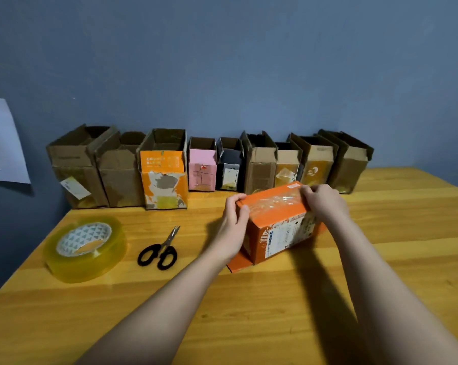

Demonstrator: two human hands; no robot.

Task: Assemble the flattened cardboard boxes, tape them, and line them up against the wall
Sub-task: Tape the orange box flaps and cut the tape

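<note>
Gripping the orange box (278, 222) w/ both: left hand (233, 219) curled on its left end, right hand (322, 204) pinching far top edge; scissors (160, 248) left of left hand.

Boxes (209, 164) line the wall (249, 61) — tape roll (85, 248) left of scissors (160, 250), table (249, 312) front.

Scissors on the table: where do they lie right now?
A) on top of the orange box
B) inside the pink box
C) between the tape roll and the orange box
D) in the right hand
C: the scissors lie flat on the table, with the tape roll to their left and the orange box, held by both hands, to their right.
</note>
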